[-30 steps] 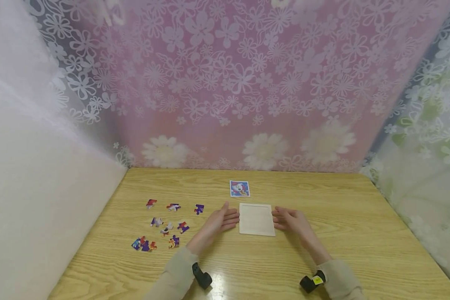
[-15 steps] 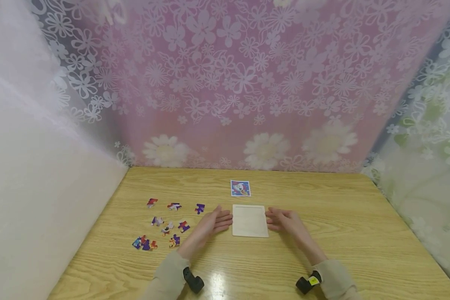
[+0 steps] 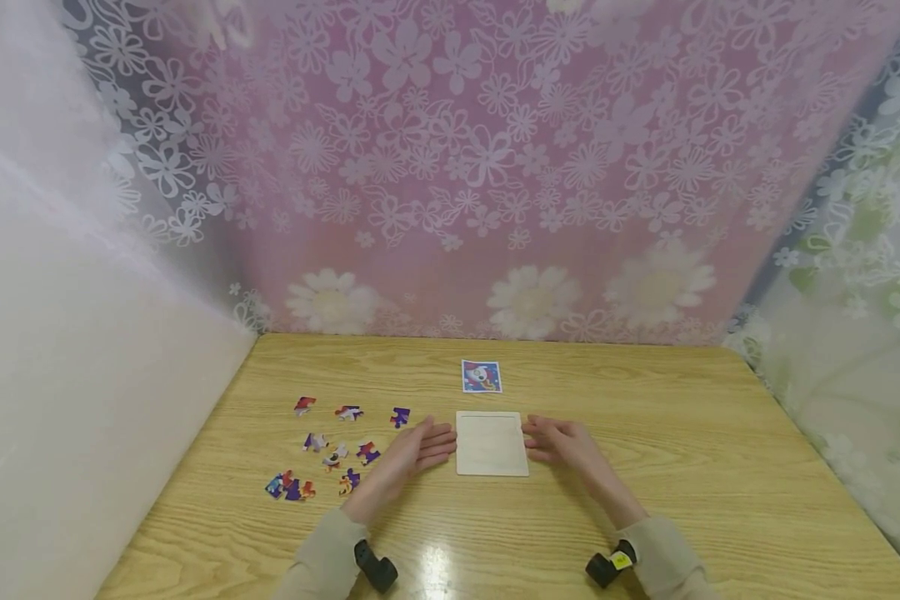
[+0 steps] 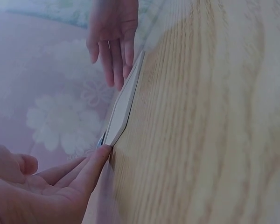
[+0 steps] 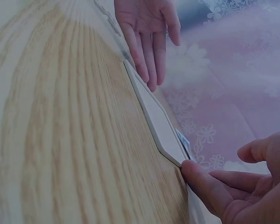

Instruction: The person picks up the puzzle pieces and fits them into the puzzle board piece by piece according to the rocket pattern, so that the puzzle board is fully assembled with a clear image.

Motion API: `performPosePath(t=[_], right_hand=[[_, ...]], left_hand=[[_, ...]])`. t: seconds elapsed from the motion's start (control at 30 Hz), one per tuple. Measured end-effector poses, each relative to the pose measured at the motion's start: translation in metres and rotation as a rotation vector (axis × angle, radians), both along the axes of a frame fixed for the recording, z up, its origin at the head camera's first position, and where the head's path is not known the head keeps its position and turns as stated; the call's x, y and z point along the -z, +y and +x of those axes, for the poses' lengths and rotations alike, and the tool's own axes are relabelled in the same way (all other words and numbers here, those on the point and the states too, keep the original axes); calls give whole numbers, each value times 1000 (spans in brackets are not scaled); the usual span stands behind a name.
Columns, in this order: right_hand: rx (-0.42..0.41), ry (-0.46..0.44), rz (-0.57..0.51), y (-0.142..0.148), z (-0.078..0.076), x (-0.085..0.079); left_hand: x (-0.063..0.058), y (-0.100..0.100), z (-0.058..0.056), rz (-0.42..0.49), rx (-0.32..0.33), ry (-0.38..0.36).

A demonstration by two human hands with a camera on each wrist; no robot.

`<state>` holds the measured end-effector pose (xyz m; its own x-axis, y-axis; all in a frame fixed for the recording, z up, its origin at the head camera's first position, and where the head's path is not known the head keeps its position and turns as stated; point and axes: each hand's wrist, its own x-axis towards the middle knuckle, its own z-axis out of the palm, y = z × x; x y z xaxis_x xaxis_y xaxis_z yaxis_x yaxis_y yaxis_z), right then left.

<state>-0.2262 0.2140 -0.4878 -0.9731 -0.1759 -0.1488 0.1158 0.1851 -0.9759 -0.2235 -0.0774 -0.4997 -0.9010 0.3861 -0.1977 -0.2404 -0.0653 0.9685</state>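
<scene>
A square, pale puzzle tray with a low rim lies flat on the table, in front of me. Its left side meets the fingertips of my left hand, whose fingers are stretched out with the palm turned inward. From the opposite side, the right hand touches the rim with extended fingers. In the left wrist view, one fingertip of the left hand presses at the tray corner. The right wrist view has a fingertip of the right hand at the near corner of the tray. Neither thumb grips anything.
Several loose jigsaw pieces are spread over the left part of the wooden table. A small square picture card lies behind the tray. A flowered pink curtain stands at the table's back edge, with a white wall on the left.
The tray has slid left and slightly toward me, with both hands moving along at its sides. The card and jigsaw pieces stay where they were.
</scene>
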Motion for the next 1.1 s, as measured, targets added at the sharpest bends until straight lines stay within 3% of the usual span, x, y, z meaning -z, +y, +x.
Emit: performPosePath(t=[0.2,0.37,0.57,0.7,0.9,1.1], right_hand=[[-18,8,4,1,-1,-1],[-77,101,49,7,0,-2],[-202,403,391,12,3,-4],[-261,529,577,10,5,-7],[-371,582,757,7,6,-7],[-460,531,899,4,7,-5]], left_hand=[[0,-1,-1,-8,-7,2],[-3,-1,0,-12,-6,4],[-8,-7,0,-12,-5,26],[-12,-16,-7,-14,-27,42],[-19,-39,-17,-60,-64,102],[-33,-71,-24,-104,-115,166]])
